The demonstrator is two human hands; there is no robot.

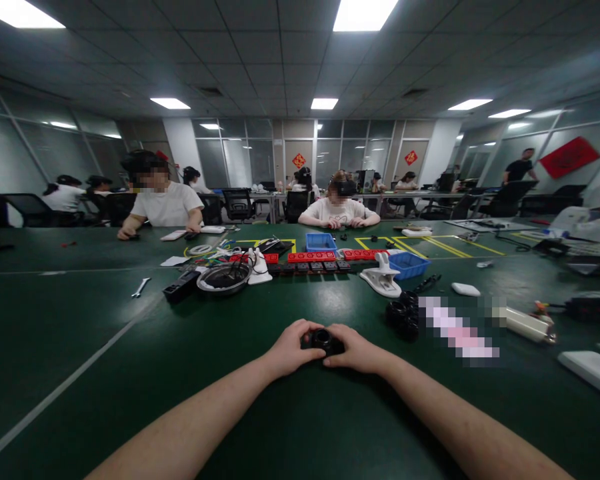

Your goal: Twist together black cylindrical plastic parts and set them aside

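A small black part (323,339) with a round, ring-like top rests at the middle of the green table, close in front of me. My left hand (296,347) closes around its left side, thumb along the near edge. From the right, my right hand (353,348) grips the same part, fingers curled over its far side. The part's underside and outer sides are hidden by my fingers. To the right of my hands sits a cluster of black round parts (403,315), similar in colour.
Farther back stand a round metal dish (224,288), a black box (181,285), red strips (311,257), a white clip base (381,277) and blue bins (409,265). A wrench (141,287) lies left; a metal cylinder (525,325) lies right. Two people sit across the table.
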